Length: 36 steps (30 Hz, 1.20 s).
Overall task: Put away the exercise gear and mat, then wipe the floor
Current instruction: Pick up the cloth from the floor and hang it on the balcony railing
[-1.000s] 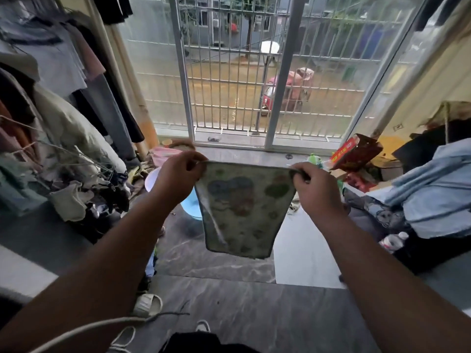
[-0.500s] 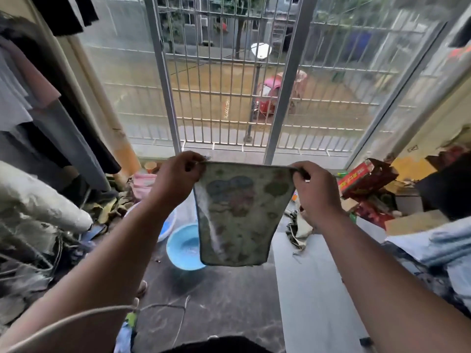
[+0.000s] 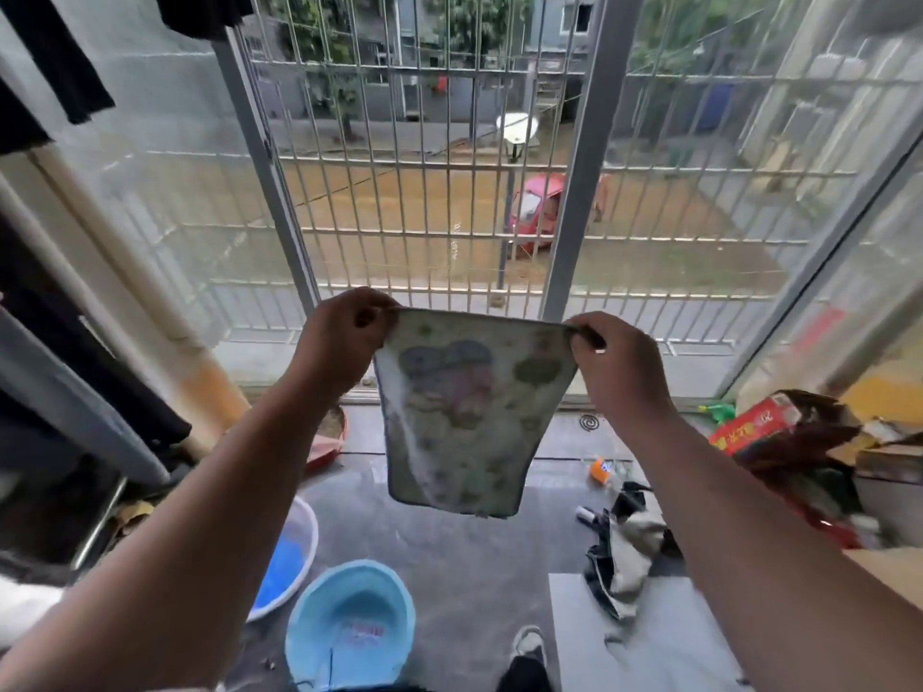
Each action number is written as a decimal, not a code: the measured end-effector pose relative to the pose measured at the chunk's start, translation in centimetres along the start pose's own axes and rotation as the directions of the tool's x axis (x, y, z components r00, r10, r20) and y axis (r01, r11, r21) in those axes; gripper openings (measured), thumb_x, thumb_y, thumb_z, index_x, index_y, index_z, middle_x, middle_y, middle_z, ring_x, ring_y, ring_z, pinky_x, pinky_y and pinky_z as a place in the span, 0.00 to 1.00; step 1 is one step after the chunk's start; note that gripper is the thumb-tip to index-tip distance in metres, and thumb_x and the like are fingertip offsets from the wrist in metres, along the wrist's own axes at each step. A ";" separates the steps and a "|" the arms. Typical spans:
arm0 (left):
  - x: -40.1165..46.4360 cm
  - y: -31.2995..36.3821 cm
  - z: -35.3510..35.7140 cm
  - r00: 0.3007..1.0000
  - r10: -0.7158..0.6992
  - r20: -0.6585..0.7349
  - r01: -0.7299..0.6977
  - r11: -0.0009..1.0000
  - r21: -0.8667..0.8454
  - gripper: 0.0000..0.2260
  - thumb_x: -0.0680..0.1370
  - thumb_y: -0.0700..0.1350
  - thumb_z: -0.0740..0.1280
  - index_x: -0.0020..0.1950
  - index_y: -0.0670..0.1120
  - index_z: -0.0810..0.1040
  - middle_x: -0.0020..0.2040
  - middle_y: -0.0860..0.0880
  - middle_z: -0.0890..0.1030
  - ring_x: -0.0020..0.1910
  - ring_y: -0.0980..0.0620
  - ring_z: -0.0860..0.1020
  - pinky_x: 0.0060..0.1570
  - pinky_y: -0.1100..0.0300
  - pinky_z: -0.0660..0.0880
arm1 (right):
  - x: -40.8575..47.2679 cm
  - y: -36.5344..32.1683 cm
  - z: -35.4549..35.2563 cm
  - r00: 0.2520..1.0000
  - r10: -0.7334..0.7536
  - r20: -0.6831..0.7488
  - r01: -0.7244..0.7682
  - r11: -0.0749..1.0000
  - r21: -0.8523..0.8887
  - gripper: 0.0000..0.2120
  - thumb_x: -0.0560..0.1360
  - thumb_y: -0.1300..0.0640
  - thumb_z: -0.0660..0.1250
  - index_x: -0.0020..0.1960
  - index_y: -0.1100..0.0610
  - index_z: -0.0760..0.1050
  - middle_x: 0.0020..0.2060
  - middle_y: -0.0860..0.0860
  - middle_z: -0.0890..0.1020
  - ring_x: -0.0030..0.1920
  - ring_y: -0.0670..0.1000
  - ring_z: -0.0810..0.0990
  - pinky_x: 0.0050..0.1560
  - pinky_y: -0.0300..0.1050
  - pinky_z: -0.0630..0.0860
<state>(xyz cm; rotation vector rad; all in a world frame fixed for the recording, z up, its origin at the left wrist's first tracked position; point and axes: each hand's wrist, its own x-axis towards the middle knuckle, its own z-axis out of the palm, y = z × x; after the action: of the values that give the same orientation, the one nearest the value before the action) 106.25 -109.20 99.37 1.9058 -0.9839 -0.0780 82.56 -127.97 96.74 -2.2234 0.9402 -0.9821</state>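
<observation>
One cloth (image 3: 467, 417) (printed) pinched by left hand (image 3: 339, 337) and right hand (image 3: 617, 372); two basins (image 3: 349, 626) below

Floor (image 3: 449, 556): dark grey, marbled stone, running to the barred window. On it: light blue plastic basin (image 3: 349, 626), upright, near the lower edge; translucent basin with blue contents (image 3: 287, 561) just left of it; red shallow dish (image 3: 327, 439) further back by the left wall; mosquito coil (image 3: 590, 422) near the window sill; small orange-capped bottle (image 3: 599, 469); crumpled dark and beige cloth (image 3: 624, 556), partly overlapping a pale flat panel (image 3: 649, 641); red printed carton (image 3: 749, 429) among clutter at right.
</observation>
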 end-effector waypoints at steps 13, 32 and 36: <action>27.3 -4.9 7.2 0.994 0.004 -0.106 0.012 0.989 0.146 0.08 0.75 0.38 0.68 0.51 0.47 0.83 0.43 0.50 0.84 0.44 0.51 0.81 0.44 0.63 0.74 | 31.1 4.6 8.8 0.988 -0.135 0.069 0.134 0.991 0.018 0.06 0.76 0.60 0.66 0.47 0.52 0.81 0.37 0.44 0.81 0.41 0.46 0.79 0.41 0.35 0.70; 70.7 -16.7 9.0 0.985 0.087 -0.149 -0.062 0.985 0.164 0.09 0.77 0.38 0.67 0.55 0.44 0.84 0.48 0.48 0.84 0.47 0.54 0.78 0.48 0.65 0.69 | 68.7 5.1 28.9 0.985 -0.140 -0.100 0.131 0.988 -0.085 0.09 0.75 0.64 0.65 0.50 0.56 0.82 0.41 0.54 0.85 0.42 0.57 0.81 0.41 0.44 0.69; 78.7 -17.1 9.7 0.979 0.144 -0.142 -0.123 0.981 0.149 0.09 0.78 0.37 0.66 0.55 0.43 0.83 0.45 0.53 0.81 0.46 0.52 0.78 0.44 0.69 0.70 | 76.6 6.0 31.1 0.975 -0.180 -0.128 0.174 0.983 -0.060 0.09 0.76 0.62 0.64 0.51 0.54 0.81 0.39 0.50 0.84 0.40 0.52 0.80 0.40 0.45 0.72</action>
<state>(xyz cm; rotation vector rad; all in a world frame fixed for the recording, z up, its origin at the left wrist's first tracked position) 165.25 -164.31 107.30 1.9339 -1.0320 0.2175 142.39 -184.54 105.79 -2.3380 0.8408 -1.2128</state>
